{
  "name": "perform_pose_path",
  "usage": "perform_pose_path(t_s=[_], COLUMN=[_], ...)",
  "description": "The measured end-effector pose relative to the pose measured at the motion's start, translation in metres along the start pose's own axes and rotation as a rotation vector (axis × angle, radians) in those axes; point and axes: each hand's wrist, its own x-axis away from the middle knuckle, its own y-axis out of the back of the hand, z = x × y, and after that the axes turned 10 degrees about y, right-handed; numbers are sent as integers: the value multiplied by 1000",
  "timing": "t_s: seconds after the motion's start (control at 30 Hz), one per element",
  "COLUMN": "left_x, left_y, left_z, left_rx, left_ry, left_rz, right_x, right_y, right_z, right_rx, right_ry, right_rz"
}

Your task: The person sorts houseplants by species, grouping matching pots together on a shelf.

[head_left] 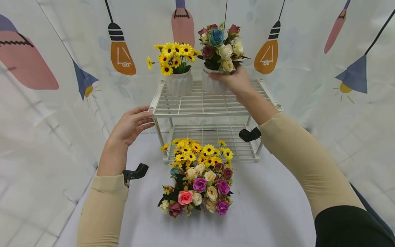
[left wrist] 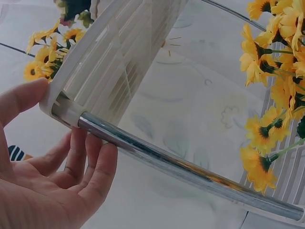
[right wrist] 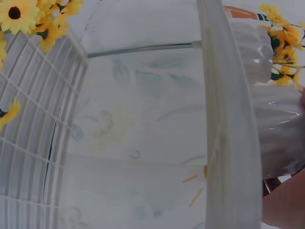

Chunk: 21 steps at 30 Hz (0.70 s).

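Note:
A white two-tier wire shelf rack stands at the back of the table. My left hand holds its upper left front corner. In the left wrist view, that hand has fingertips against the corner and beside the chrome post. My right hand grips the rim of a white pot of mixed artificial roses at the upper tier. Left of it on that tier is a white pot of yellow daisies. In the right wrist view the gripped pot shows beside the upper shelf; most of the hand is out of frame.
More artificial yellow daisies and colourful roses are grouped on the white table before the rack. Their pots are hidden. The lower tier is behind them. A patterned curtain hangs behind.

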Motion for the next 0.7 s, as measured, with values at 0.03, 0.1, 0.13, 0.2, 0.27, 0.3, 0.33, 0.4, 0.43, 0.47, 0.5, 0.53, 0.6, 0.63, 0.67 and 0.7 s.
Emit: perform_pose_path(t_s=[0.03, 0.1, 0.13, 0.2, 0.27, 0.3, 0.33, 0.4, 0.43, 0.47, 0.5, 0.53, 0.6, 0.63, 0.67, 0.7], left_x=[0, 0, 0, 0, -1, -1, -1, -1, -1, -1, -1, -1, 0, 0, 0, 0], left_y=[0, 0, 0, 0, 0, 0, 0, 0, 0, 0, 0, 0, 0, 0, 1, 1], left_z=[0, 1, 1, 2, 2, 3, 3, 3, 3, 3, 3, 3, 3, 3, 3, 3], left_rx=[0, 12, 15, 19, 18, 12, 8, 4, 1, -1, 0, 0, -3, -6, -6, -5], left_ry=[-3, -3, -3, -1, 1, 0, -1, -4, -5, -7, -7, -7, -10, -11, -12, -13], left_rz=[-1, 2, 2, 2, -1, -5, -7, -10, -12, -12, -13, -12, -11, -12, -13, -12], right_x=[-1, -3, -4, -5, -6, -6, -6, -7, -7, -8, -8, -8, -9, -9, -9, -9], right_y=[-2, -5, -6, -8, -9, -10, -10, -11, -11, -12, -13, -13, -15, -15, -16, -16], right_z=[-2, -7, -9, -13, -15, -16, -17, -17, -17, -17, -17, -16, -15, -15, -15, -14], right_rx=[-6, -14, -13, -13, -21, -24, -26, -35, -34, -34, -33, -30, -29, -29, -28, -25], right_ry=[10, 23, 30, 31, 20, 15, 10, 2, 1, 3, 6, 4, 0, -1, -4, -9], right_rz=[2, 1, -1, -13, -22, -27, -30, -35, -35, -34, -33, -33, -32, -31, -31, -30])
